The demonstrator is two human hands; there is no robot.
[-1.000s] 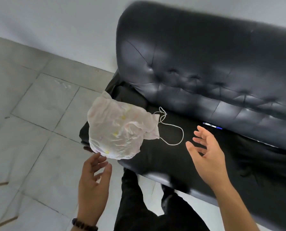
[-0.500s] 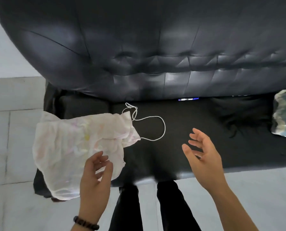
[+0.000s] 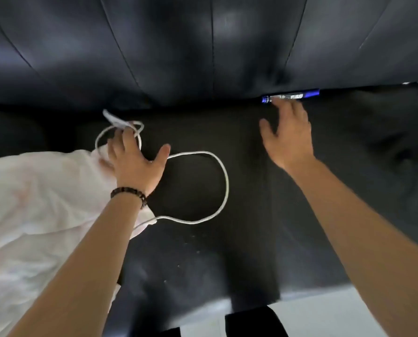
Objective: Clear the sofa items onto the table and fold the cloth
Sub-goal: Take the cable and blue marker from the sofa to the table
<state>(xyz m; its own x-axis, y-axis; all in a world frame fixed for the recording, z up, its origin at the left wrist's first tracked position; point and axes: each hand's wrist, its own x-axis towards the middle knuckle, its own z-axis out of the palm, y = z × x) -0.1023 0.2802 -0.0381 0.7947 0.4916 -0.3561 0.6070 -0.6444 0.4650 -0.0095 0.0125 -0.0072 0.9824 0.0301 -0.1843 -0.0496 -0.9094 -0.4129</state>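
A white cable (image 3: pixel 223 176) lies in loops on the black sofa seat (image 3: pixel 251 239). A crumpled white cloth (image 3: pixel 32 210) covers the seat's left part. My left hand (image 3: pixel 135 161) lies with spread fingers over the cable's small upper loop and the cloth's corner. A blue marker pen (image 3: pixel 291 96) sits in the crease where the seat meets the backrest. My right hand (image 3: pixel 287 137) is stretched out flat, its fingertips right at the pen. Neither hand grips anything.
The tufted black backrest (image 3: pixel 203 45) fills the top of the view. White floor (image 3: pixel 312 317) and my dark trouser legs (image 3: pixel 254 322) show below the seat's front edge.
I have leaned in close over the seat. My left hand went forward onto the cable and cloth corner. My right hand reached up to the pen at the backrest crease.
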